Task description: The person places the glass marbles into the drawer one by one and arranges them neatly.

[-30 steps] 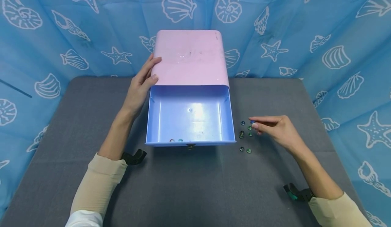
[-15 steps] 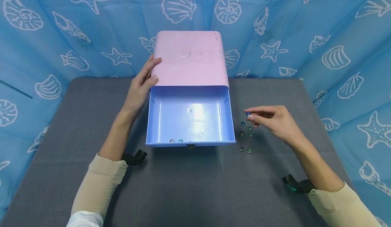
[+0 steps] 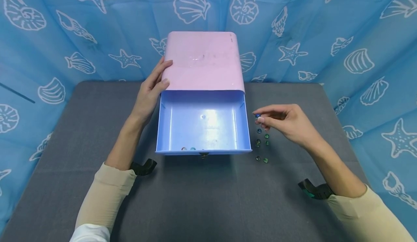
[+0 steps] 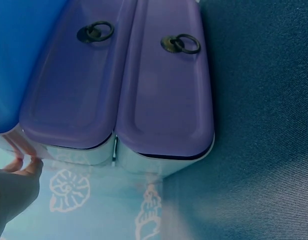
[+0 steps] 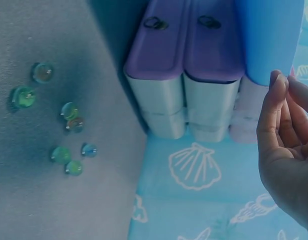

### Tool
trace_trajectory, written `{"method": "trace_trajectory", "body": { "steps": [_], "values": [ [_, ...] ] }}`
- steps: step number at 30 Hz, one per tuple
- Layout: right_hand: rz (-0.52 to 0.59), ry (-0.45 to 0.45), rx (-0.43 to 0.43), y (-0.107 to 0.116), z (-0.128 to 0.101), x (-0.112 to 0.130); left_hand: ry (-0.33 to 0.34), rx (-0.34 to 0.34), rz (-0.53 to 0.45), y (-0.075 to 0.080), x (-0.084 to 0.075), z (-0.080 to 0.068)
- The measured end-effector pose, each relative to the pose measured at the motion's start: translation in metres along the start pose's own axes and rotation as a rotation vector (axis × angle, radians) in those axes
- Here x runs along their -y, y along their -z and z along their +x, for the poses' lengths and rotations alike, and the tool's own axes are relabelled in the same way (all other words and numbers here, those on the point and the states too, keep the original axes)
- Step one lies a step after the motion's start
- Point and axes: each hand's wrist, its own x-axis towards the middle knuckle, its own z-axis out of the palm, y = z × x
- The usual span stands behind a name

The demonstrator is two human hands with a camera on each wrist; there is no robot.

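Note:
A small drawer cabinet with a pink top stands on the table, its blue top drawer pulled out. Along the cabinet's left side rests my left hand, fingers extended and fingertips on the top's edge. My right hand pinches a blue marble between thumb and fingers, just right of the drawer; its fingers hide the marble in the right wrist view. Several green and dark marbles lie on the table below that hand. A few marbles sit inside the drawer by its front wall.
Beneath the open drawer are two purple drawers, an upper one and a lower one, both closed, with ring pulls. A grey cloth covers the table. Behind and at the sides hangs a blue curtain with shell and starfish prints.
My right hand has lifted away from the loose marbles and moved left and farther back toward the drawer, carrying the blue marble. My left hand has stayed on the cabinet.

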Motion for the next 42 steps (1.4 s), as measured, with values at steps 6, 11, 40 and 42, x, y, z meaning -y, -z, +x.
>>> {"method": "trace_trajectory", "body": {
  "steps": [6, 11, 40, 42],
  "values": [
    [0.027, 0.029, 0.000, -0.001, 0.005, 0.011, 0.006, -0.003, 0.006, 0.000, -0.001, 0.000],
    [0.054, 0.047, 0.000, -0.001, 0.007, 0.017, 0.005, 0.004, 0.014, 0.000, -0.001, 0.001],
    [0.202, 0.178, 0.021, -0.017, 0.032, 0.054, -0.024, -0.005, 0.010, -0.001, -0.001, -0.001],
    [0.220, 0.175, 0.026, -0.020, 0.034, 0.056, -0.023, -0.006, 0.008, -0.001, -0.001, -0.001]
  ]
}}
